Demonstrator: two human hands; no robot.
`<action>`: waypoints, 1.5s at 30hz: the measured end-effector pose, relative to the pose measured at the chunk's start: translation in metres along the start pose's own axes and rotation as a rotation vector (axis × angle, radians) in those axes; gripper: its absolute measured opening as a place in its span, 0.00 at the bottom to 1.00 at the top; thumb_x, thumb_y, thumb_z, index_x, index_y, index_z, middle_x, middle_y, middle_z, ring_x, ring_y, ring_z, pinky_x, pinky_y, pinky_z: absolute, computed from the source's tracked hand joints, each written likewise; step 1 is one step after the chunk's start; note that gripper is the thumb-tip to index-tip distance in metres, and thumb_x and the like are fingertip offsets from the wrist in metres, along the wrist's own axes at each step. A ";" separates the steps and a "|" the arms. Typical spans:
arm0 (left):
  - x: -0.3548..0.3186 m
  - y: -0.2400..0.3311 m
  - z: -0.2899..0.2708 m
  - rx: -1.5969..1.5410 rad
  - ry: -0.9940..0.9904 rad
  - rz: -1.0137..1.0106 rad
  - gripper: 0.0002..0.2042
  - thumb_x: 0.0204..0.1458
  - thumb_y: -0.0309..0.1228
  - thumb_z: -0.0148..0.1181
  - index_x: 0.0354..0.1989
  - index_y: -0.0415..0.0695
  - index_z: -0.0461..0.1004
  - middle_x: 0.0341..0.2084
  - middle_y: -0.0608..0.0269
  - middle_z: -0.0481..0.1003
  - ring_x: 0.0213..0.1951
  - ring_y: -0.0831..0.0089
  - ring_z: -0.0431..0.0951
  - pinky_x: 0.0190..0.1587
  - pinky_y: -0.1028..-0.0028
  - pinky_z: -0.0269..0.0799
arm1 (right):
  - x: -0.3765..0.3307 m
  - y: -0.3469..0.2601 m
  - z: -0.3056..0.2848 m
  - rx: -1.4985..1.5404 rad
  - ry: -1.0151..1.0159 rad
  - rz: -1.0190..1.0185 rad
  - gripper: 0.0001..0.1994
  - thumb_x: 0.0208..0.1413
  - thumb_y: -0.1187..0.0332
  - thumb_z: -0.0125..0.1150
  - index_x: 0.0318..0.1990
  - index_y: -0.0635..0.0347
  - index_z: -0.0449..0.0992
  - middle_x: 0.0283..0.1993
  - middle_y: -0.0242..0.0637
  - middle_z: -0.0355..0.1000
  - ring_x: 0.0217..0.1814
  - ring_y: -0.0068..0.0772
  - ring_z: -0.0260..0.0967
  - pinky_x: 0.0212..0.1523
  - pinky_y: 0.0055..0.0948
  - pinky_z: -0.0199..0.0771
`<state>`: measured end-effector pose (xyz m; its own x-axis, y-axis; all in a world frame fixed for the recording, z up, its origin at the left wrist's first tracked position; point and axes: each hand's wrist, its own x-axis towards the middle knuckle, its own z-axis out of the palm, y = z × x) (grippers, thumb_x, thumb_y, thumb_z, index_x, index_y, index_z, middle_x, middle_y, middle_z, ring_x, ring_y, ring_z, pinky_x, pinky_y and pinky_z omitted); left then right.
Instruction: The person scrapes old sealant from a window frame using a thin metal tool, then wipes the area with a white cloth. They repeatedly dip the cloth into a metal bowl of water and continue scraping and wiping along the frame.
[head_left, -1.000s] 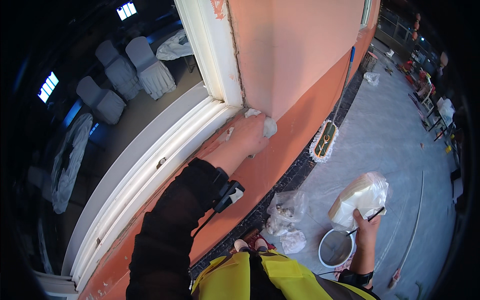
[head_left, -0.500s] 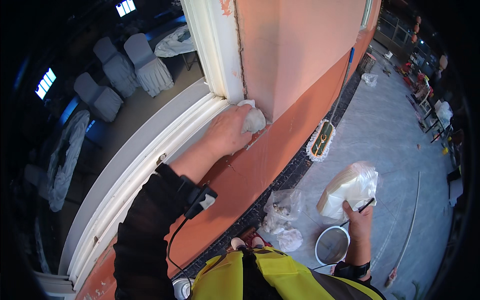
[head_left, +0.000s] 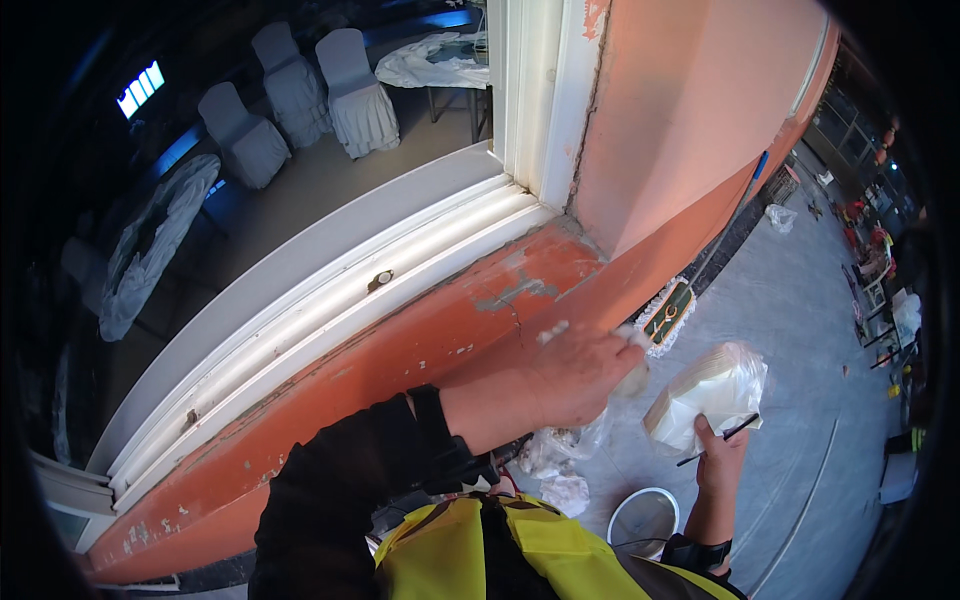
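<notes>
My left hand [head_left: 585,378] hangs in front of the orange-red wall below the windowsill [head_left: 470,310], its fingers closed round a white wad [head_left: 632,380], paper or cloth, which is partly hidden and blurred. In my right hand [head_left: 720,462], out to the right above the floor, is a clear plastic pack of cream-coloured sheets [head_left: 705,395], thumb on its near side. A thin dark stick [head_left: 741,427] crosses that same grip. The sill's paint is chipped, with grey patches showing near its corner with the white window frame [head_left: 545,110].
Below me stands a white bucket [head_left: 645,520], with clear plastic bags [head_left: 565,490] of rubbish beside it. A flat mop [head_left: 672,312] leans by the wall. A long pole [head_left: 800,500] lies on the grey floor. Covered chairs [head_left: 360,95] stand beyond the window.
My left hand has come away from the sill corner, toward me and to the right, with the white wad. My right hand still holds the pack. The view has shifted.
</notes>
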<state>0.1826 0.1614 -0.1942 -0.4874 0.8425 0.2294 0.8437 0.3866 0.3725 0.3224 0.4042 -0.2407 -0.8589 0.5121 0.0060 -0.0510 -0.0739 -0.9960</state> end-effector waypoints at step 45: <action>-0.177 -0.033 -0.074 0.816 0.158 -0.466 0.21 0.46 0.27 0.52 0.52 0.41 0.70 0.36 0.60 0.75 0.40 0.63 0.75 0.48 0.64 0.70 | 0.017 0.008 0.050 0.083 -0.265 0.015 0.29 0.48 0.76 0.65 0.59 0.67 0.63 0.55 0.39 0.69 0.56 0.33 0.67 0.58 0.33 0.64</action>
<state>0.2245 -0.0284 -0.1807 -0.7889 0.5003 0.3569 0.4247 0.8636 -0.2717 0.2824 0.3695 -0.2442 -0.9627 0.2693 0.0256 -0.0696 -0.1551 -0.9854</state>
